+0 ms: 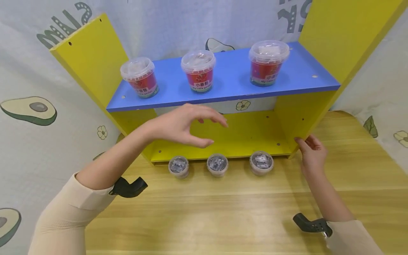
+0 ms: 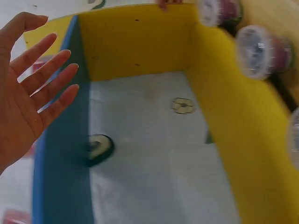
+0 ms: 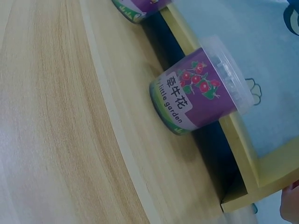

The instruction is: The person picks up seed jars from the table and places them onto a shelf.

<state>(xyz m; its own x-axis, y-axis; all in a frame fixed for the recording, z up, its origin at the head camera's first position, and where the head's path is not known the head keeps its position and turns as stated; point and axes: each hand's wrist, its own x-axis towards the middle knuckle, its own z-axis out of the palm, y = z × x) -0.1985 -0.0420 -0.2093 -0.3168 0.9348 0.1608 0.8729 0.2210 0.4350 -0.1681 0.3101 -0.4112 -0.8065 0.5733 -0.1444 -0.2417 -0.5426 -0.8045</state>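
Observation:
My left hand (image 1: 188, 125) hovers open in front of the yellow shelf unit, fingers spread and holding nothing; the left wrist view shows its palm (image 2: 28, 93) beside the blue shelf edge (image 2: 60, 154). My right hand (image 1: 310, 150) rests its fingertips on the lower front corner of the shelf's right yellow side panel (image 1: 306, 113). Three red-labelled cups (image 1: 197, 71) stand on the blue shelf (image 1: 229, 76). Three purple-labelled cups (image 1: 217, 164) sit on the table before the shelf base; one purple cup (image 3: 201, 91) shows in the right wrist view.
The wooden table (image 1: 239, 212) extends toward me. A cloth with avocado prints (image 1: 30, 109) hangs behind and to both sides. The lower yellow compartment (image 1: 242, 138) stands open with nothing in it.

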